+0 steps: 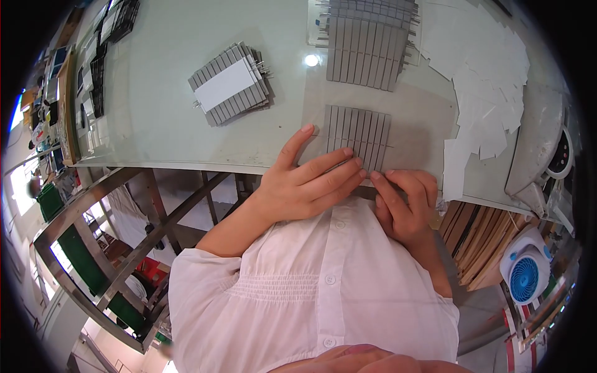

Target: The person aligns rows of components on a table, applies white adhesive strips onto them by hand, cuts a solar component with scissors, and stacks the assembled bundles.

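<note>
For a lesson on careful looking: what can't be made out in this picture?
Head view:
Grey panel: near left corner, hidden by the left hand.
Far stack: its far end, cut off by the top edge.
White sheets: their number, hidden by overlap.

Slatted panel [357,127] near the front edge of the tabletop [149,133], left hand [311,186] and right hand [405,200] at its near end, panel stack [362,53] behind, card [225,85] atop second stack [236,108] to the left, paper sheets [490,87] to the right

No legible text or labels
</note>
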Demonstrator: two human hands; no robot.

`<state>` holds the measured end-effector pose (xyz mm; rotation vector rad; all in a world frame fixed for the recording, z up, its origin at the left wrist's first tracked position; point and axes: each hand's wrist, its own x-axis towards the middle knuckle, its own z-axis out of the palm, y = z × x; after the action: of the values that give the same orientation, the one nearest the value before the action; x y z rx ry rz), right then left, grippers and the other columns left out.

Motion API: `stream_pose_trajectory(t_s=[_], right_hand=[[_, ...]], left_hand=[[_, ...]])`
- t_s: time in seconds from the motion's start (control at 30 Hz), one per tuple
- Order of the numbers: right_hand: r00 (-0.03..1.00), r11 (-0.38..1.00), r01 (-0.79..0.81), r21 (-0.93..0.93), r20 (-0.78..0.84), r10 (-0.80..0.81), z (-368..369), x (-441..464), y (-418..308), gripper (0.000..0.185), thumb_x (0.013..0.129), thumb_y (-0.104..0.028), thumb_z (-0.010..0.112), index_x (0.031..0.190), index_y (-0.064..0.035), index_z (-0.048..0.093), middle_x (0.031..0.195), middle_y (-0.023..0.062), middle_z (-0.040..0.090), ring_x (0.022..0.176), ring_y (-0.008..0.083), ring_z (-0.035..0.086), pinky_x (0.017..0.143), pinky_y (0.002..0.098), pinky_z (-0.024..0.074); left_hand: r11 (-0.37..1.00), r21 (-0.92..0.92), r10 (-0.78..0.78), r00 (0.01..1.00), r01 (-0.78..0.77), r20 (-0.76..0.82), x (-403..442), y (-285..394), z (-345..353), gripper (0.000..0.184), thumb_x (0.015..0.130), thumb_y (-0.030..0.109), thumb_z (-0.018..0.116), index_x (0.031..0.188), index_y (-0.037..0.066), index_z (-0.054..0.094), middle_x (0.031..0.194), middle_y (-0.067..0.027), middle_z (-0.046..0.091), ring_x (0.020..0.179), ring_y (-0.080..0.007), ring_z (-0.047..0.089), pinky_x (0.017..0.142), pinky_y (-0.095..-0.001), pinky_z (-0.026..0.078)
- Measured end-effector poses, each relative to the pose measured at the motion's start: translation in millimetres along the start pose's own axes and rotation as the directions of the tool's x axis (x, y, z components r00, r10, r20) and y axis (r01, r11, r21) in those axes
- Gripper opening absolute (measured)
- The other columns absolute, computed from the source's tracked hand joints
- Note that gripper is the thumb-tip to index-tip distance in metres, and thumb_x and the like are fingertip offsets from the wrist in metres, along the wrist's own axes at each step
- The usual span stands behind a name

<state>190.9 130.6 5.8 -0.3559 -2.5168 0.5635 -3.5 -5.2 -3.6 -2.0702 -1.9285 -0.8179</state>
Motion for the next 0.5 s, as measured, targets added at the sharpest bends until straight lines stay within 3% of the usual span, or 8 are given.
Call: stream_pose_trajectory(t_s=[0.2, 0.3, 0.4, 0.5], right_hand=[[0.997, 0.999, 0.014, -0.033, -0.081, -0.016, -17.1, -10.1, 2.0, 0.027, 0.095, -0.019, 0.067, 0.116, -0.008, 0.078, 0.113, 0.0052, 0.065, 0.105, 0.0234, 0.058, 0.087, 0.0388, 0.0497], [0.983, 0.911, -0.164, -0.379, -0.143, 0.118, -44.4, -28.3, 11.0, 0.03, 0.102, -0.026, 0.062, 0.12, -0.0076, 0.076, 0.117, 0.0069, 0.066, 0.11, 0.025, 0.059, 0.092, 0.0391, 0.0491], [0.973, 0.863, -0.217, -0.457, -0.029, 0.23, -54.3, -24.6, 27.8, 0.026, 0.102, -0.02, 0.064, 0.121, -0.007, 0.074, 0.122, 0.0091, 0.068, 0.114, 0.026, 0.061, 0.097, 0.0398, 0.0481], [0.989, 0.926, -0.131, -0.355, 0.015, 0.145, -63.1, -43.5, 40.4, 0.022, 0.096, -0.009, 0.07, 0.117, -0.0061, 0.073, 0.124, 0.0101, 0.068, 0.116, 0.0281, 0.064, 0.096, 0.0399, 0.0506]], left_hand=[[0.999, -0.039, 0.034, 0.999, -0.033, 0.022, -1.0, -3.9, -10.0, 0.022, 0.09, 0.03, 0.078, 0.11, 0.023, 0.073, 0.123, 0.0043, 0.07, 0.114, -0.0145, 0.069, 0.121, -0.0621, 0.037], [0.998, -0.037, -0.05, 0.999, 0.051, 0.018, -4.7, -8.4, -22.6, 0.029, 0.085, 0.023, 0.081, 0.112, 0.02, 0.07, 0.121, 0.0052, 0.069, 0.115, -0.0125, 0.068, 0.119, -0.06, 0.04], [0.995, -0.006, -0.098, 0.995, 0.098, 0.031, -8.3, -19.5, -30.0, 0.028, 0.086, 0.021, 0.081, 0.112, 0.021, 0.07, 0.119, 0.0042, 0.07, 0.111, -0.014, 0.069, 0.119, -0.0605, 0.039], [0.998, 0.01, -0.069, 0.997, 0.069, -0.018, -11.8, -23.3, -28.6, 0.026, 0.088, 0.02, 0.079, 0.112, 0.02, 0.07, 0.116, 0.0047, 0.072, 0.108, -0.0144, 0.07, 0.119, -0.0604, 0.04]])
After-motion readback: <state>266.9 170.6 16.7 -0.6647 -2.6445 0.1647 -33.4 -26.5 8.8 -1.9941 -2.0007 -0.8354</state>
